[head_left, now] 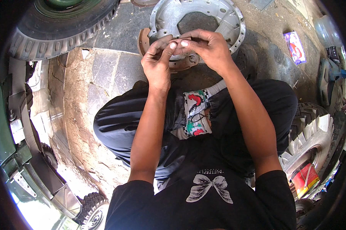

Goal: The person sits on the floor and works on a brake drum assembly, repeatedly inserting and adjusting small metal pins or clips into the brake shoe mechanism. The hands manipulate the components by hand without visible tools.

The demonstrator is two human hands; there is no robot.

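Observation:
My left hand and my right hand meet in front of me, thumbs almost tip to tip. Both are closed in a pinch on something small between the fingertips. The fingers cover most of it, so I cannot make out its kind. Just beyond and below them lies a large round grey metal housing, with bolt holes around its rim and a big opening in the middle. A curved rust-brown piece, like a brake shoe, shows at the housing's near left side, partly hidden by my left hand.
A big tyre with a green rim lies at the far left. Right of the housing are a purple packet and a clear plastic bottle. A worn tyre and a red tin stand at the near right. Green vehicle bodywork borders the left.

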